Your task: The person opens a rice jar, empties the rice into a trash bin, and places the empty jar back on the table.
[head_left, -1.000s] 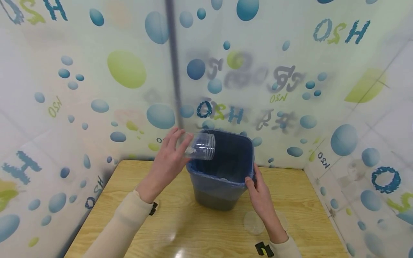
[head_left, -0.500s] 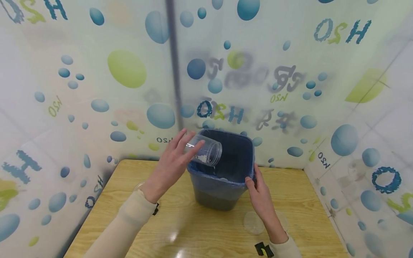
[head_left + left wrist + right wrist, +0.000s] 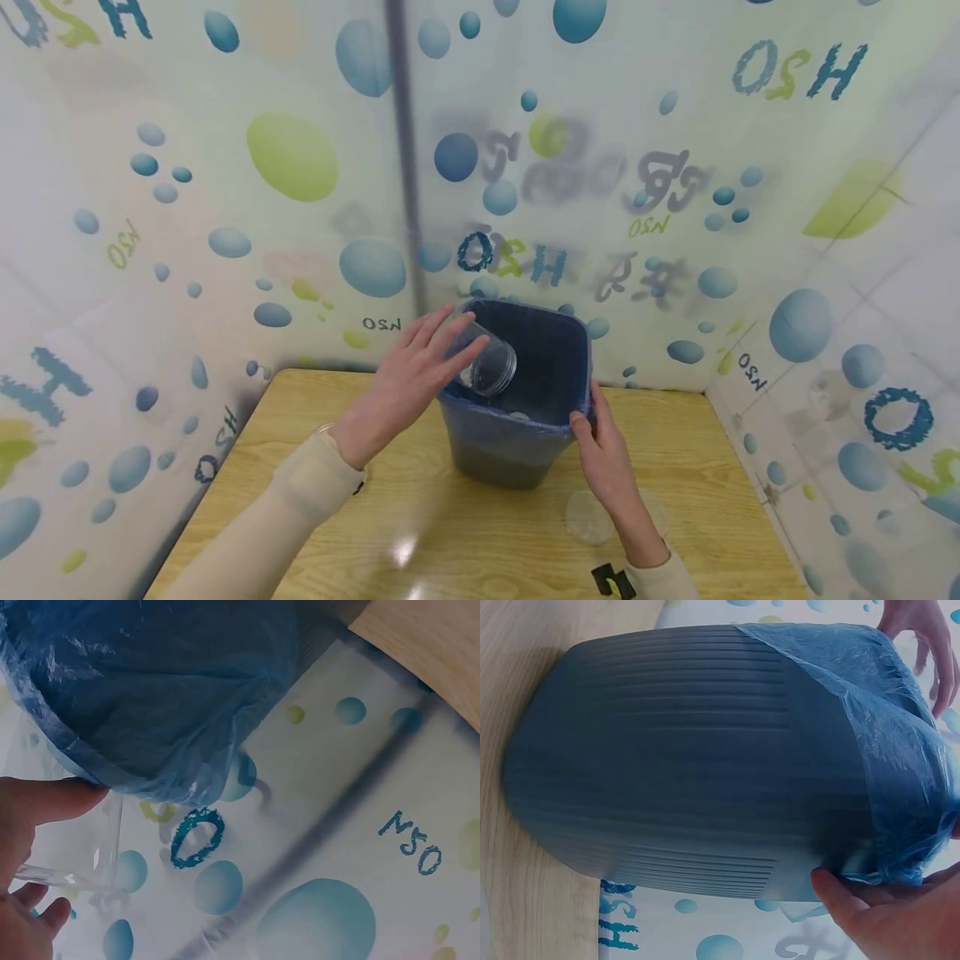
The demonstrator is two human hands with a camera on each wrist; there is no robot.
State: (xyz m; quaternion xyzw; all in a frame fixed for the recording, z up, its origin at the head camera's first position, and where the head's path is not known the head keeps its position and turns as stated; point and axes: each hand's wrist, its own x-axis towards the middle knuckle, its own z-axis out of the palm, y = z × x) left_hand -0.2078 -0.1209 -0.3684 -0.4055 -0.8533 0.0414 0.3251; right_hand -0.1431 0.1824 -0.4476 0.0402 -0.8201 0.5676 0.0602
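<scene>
A clear jar (image 3: 495, 368) with a threaded mouth is tipped, mouth downward, over a dark trash bin (image 3: 498, 467). My left hand (image 3: 405, 387) grips the jar near its base, at the bin's left rim. Some whitish stuff shows inside the jar; its kind cannot be told. A thin blue bag (image 3: 900, 742) lines the bin and folds over its rim. My right hand (image 3: 609, 458) holds the bin's right rim, thumb on the near side. In the left wrist view, the thumb and fingers lie around the clear jar wall (image 3: 82, 840).
Two clear round discs (image 3: 588, 517) lie on the wooden table (image 3: 450, 542) near my right forearm. Part of a round clear object (image 3: 326, 427) shows behind my left wrist. A patterned curtain (image 3: 300, 242) stands close behind the bin.
My left hand has moved right and tilted the jar further, mouth down into the bin. The whitish stuff has shifted inside the jar. My right hand has stayed at the rim.
</scene>
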